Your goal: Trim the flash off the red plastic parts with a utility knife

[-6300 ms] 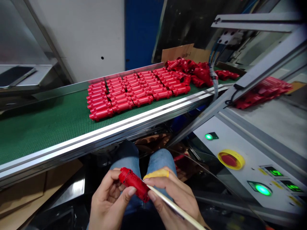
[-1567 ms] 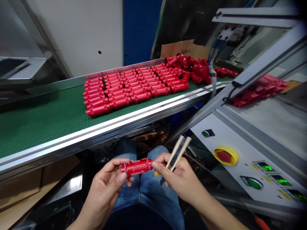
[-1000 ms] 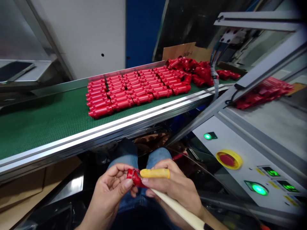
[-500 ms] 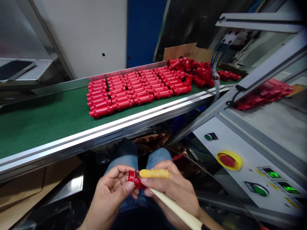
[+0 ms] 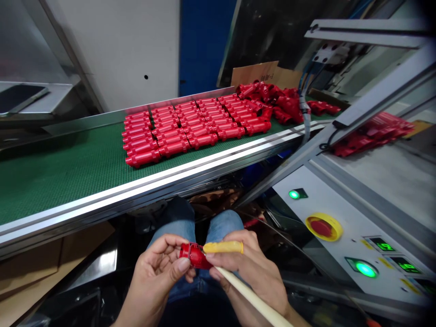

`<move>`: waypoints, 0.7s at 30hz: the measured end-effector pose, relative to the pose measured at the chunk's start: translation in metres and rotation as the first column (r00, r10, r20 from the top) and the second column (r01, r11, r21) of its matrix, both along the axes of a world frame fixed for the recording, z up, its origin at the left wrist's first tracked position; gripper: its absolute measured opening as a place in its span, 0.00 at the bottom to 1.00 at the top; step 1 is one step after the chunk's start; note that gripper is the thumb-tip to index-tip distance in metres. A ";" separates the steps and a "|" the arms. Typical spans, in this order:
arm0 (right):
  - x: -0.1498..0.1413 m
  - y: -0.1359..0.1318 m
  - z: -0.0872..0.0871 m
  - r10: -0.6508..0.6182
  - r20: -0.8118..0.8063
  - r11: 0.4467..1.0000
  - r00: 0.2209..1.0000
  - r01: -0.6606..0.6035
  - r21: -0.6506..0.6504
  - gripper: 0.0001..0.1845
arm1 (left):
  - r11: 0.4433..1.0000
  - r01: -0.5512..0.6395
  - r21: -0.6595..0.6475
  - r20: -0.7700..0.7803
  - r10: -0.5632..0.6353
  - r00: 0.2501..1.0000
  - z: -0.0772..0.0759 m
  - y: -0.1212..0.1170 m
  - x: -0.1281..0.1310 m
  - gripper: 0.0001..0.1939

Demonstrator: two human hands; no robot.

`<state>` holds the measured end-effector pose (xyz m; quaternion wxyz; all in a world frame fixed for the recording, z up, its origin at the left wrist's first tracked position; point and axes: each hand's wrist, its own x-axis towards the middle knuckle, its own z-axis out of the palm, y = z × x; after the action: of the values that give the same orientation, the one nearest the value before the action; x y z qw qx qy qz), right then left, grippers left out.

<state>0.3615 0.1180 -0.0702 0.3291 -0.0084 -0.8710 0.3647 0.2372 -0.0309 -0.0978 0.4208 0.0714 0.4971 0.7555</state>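
My left hand [image 5: 163,268] is closed on a red plastic fitting [image 5: 195,255], pinching its ribbed end between thumb and fingers above my lap. My right hand [image 5: 245,263] grips a tool with a long cream handle [image 5: 254,297], which slants down towards the lower right. A yellow finger cot [image 5: 223,247] covers the right index finger, which points along the fitting's upper side. The right thumb rests close against the fitting's right end. The tool's working tip is mostly hidden by the fingers, so its kind does not show.
Rows of similar red parts [image 5: 173,147] lie on a green conveyor belt [image 5: 68,170], with a loose heap of red pieces [image 5: 286,102] on the right. A control panel [image 5: 327,195] with lit buttons stands at right. A phone [image 5: 22,97] lies at far left.
My right hand has shifted slightly right along the fitting, exposing more of its red surface. The green panel buttons, dark before, are now lit. My left hand keeps its hold.
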 end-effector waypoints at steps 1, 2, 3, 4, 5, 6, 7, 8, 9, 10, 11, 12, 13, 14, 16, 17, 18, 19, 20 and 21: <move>0.000 0.000 0.000 0.009 -0.001 1.000 1.000 -0.009 -0.009 0.14 | 1.000 0.003 -0.003 -0.007 -0.003 1.000 0.001 0.000 0.000 0.12; 0.001 0.001 0.000 0.020 -0.002 1.000 1.000 -0.020 -0.017 0.14 | 1.000 0.005 -0.006 -0.012 -0.005 1.000 0.002 0.000 0.000 0.13; 0.000 0.001 0.000 0.030 -0.005 0.999 1.000 -0.030 -0.022 0.14 | 1.000 0.009 -0.008 -0.014 -0.009 1.000 0.003 0.000 0.000 0.13; 0.000 0.001 -0.001 0.038 -0.013 0.999 0.999 -0.038 -0.022 0.14 | 1.000 0.013 -0.011 -0.012 -0.013 1.000 0.003 0.000 0.000 0.13; -0.001 0.001 -0.001 0.043 -0.021 0.999 0.999 -0.044 -0.021 0.15 | 1.000 0.016 -0.013 -0.007 -0.016 1.000 0.003 0.000 0.000 0.13; -0.001 0.001 -0.001 0.046 -0.028 0.999 0.999 -0.047 -0.020 0.15 | 1.000 0.020 -0.012 0.000 -0.020 1.000 0.003 0.000 0.001 0.13; -0.002 0.000 -0.002 0.046 -0.030 0.999 0.998 -0.047 -0.020 0.15 | 1.000 0.022 -0.011 0.007 -0.022 1.000 0.002 0.000 0.001 0.13; -0.003 0.000 -0.002 0.046 -0.032 0.999 0.998 -0.046 -0.022 0.15 | 1.000 0.022 -0.009 0.013 -0.022 1.000 0.002 -0.001 0.001 0.13; -0.003 0.000 -0.002 0.046 -0.032 0.999 0.998 -0.047 -0.024 0.15 | 1.000 0.023 -0.006 0.015 -0.023 1.000 0.001 -0.001 0.001 0.13; -0.004 0.000 -0.002 0.047 -0.032 0.998 0.998 -0.048 -0.027 0.15 | 1.000 0.026 -0.003 0.014 -0.026 1.000 0.000 -0.001 0.001 0.13; -0.004 0.000 -0.002 0.049 -0.030 0.998 0.998 -0.050 -0.027 0.15 | 1.000 0.029 -0.001 0.013 -0.029 0.999 0.000 -0.001 0.001 0.13; -0.004 0.000 -0.002 0.051 -0.029 0.998 0.998 -0.052 -0.026 0.16 | 1.000 0.031 0.001 0.013 -0.031 0.999 -0.001 -0.001 0.001 0.13; -0.004 0.000 -0.002 0.053 -0.025 0.998 0.998 -0.054 -0.023 0.16 | 0.999 0.032 0.000 0.013 -0.032 0.999 -0.001 -0.001 0.001 0.13; -0.003 -0.001 -0.002 0.053 -0.021 0.998 0.998 -0.054 -0.021 0.15 | 0.999 0.032 -0.001 0.015 -0.032 0.999 -0.002 -0.001 0.000 0.13; -0.002 0.000 -0.002 0.049 -0.002 0.998 0.999 -0.049 -0.026 0.14 | 0.999 0.032 -0.003 0.012 -0.032 0.999 -0.002 -0.001 0.000 0.13; -0.002 0.000 -0.002 0.046 0.019 0.998 0.999 -0.045 -0.043 0.12 | 0.999 0.034 -0.007 0.005 -0.034 0.999 -0.002 -0.001 0.000 0.13; -0.002 0.001 -0.003 0.047 0.053 0.996 0.997 -0.043 -0.073 0.10 | 0.999 0.038 -0.012 -0.003 -0.038 0.999 -0.002 -0.001 0.000 0.13; -0.002 0.002 -0.003 0.055 0.093 0.994 0.994 -0.046 -0.103 0.08 | 0.999 0.042 -0.018 -0.010 -0.042 0.999 -0.003 -0.002 0.000 0.14; -0.002 0.003 -0.003 0.071 0.131 0.990 0.989 -0.054 -0.127 0.06 | 0.999 0.045 -0.025 -0.017 -0.045 0.999 -0.003 -0.002 0.000 0.14; -0.003 0.004 -0.002 0.092 0.154 0.989 0.984 -0.072 -0.129 0.05 | 0.998 0.045 -0.033 -0.024 -0.046 0.999 -0.004 -0.002 0.000 0.14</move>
<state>0.3585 0.1221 -0.0726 0.2420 -0.0220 -0.8700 0.4290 0.2368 -0.0331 -0.1013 0.4328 0.0851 0.5127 0.7366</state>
